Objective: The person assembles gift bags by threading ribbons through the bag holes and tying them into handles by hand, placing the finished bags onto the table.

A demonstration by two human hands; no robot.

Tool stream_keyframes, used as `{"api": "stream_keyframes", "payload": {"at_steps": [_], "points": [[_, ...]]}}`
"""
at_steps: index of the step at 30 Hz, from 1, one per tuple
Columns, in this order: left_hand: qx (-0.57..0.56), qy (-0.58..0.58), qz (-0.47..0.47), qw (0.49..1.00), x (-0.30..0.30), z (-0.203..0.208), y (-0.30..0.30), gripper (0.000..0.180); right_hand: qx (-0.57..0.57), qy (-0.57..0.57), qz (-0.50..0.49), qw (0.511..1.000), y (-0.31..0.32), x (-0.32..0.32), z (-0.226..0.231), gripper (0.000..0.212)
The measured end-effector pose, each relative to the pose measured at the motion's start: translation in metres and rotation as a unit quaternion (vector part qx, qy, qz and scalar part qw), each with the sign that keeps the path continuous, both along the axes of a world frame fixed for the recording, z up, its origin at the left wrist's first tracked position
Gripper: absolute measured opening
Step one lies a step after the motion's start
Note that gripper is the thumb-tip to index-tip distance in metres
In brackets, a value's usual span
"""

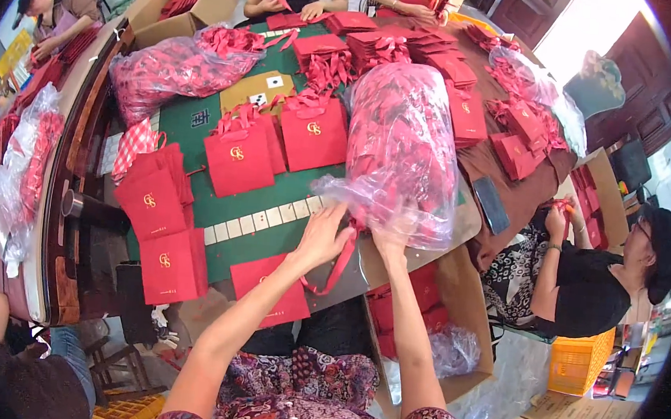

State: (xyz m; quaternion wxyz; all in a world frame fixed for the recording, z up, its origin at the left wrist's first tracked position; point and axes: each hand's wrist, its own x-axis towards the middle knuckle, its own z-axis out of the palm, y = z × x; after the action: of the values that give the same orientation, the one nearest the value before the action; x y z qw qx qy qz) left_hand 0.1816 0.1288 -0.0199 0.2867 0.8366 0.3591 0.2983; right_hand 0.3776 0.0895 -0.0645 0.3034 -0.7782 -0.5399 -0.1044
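A large clear plastic bag [405, 128] packed with red ribbons lies on the table in front of me. My right hand [394, 230] is at the bag's near end, its fingers blurred behind the plastic. Beside the bag's gathered edge is my left hand [322, 236], with fingers stretched and thumb apart. A loose red ribbon [339, 266] hangs in a loop between my hands and the table edge. Below my left forearm lies a flat red paper gift bag [270, 287] with gold print, partly covered by that arm.
Red gift bags [237, 153] stand in stacks on the green table, beside a row of white tiles [260, 221]. Another ribbon-filled bag [181, 67] lies far left. A phone [491, 206] rests at right. An open carton [472, 330] stands below; a co-worker [591, 269] sits at right.
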Motion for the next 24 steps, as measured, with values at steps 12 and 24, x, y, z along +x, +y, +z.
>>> {"api": "stream_keyframes", "payload": {"at_steps": [12, 24], "points": [[-0.069, 0.013, 0.030, 0.997, 0.009, 0.010, 0.016, 0.074, -0.030, -0.014, 0.051, 0.998, -0.039, -0.020, 0.012, 0.062], [-0.051, 0.000, 0.028, 0.998, -0.019, 0.003, -0.009, 0.060, -0.030, 0.113, 0.105, 0.988, -0.078, -0.048, 0.030, 0.073]]}}
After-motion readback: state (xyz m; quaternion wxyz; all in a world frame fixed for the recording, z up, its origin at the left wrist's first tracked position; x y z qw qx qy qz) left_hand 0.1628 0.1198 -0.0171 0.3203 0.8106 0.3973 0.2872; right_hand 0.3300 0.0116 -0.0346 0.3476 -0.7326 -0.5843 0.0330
